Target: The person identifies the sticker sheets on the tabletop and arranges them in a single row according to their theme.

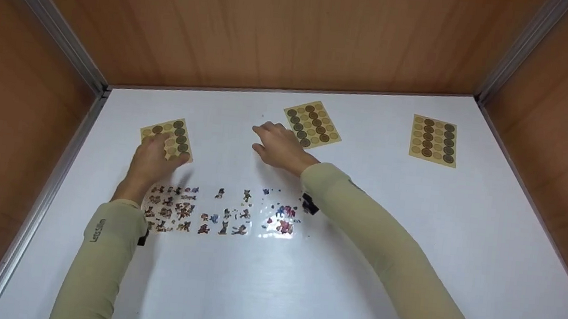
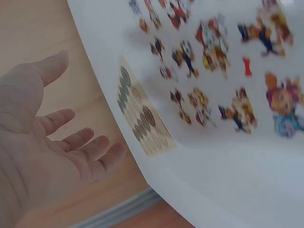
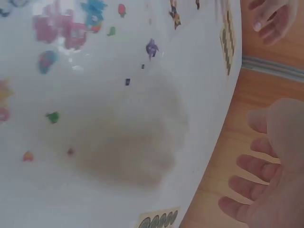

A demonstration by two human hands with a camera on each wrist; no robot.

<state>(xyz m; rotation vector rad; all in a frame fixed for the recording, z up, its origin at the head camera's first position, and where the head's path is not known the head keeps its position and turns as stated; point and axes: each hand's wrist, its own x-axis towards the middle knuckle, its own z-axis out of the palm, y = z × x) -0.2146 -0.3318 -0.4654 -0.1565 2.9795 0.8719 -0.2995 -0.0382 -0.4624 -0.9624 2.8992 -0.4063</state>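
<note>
My left hand [image 1: 152, 161] hovers over the left yellow sheet of round coin-like stickers [image 1: 181, 138], covering part of it in the head view. Its fingers are apart and relaxed, with nothing held, as the left wrist view confirms. My right hand [image 1: 281, 148] is in the air beside the lower left edge of the middle coin sheet [image 1: 315, 122]. In the right wrist view the right hand [image 3: 278, 175] has loosely bent fingers and holds nothing. Below both hands lie transparent sheets printed with small cartoon characters [image 1: 226, 216].
A third coin sheet [image 1: 434, 140] lies at the back right of the white table [image 1: 250, 292]. Wooden panels [image 1: 275, 33] with metal corner strips stand at the back and both sides. Colourful small figures [image 1: 285, 226] mark the right end of the transparent row.
</note>
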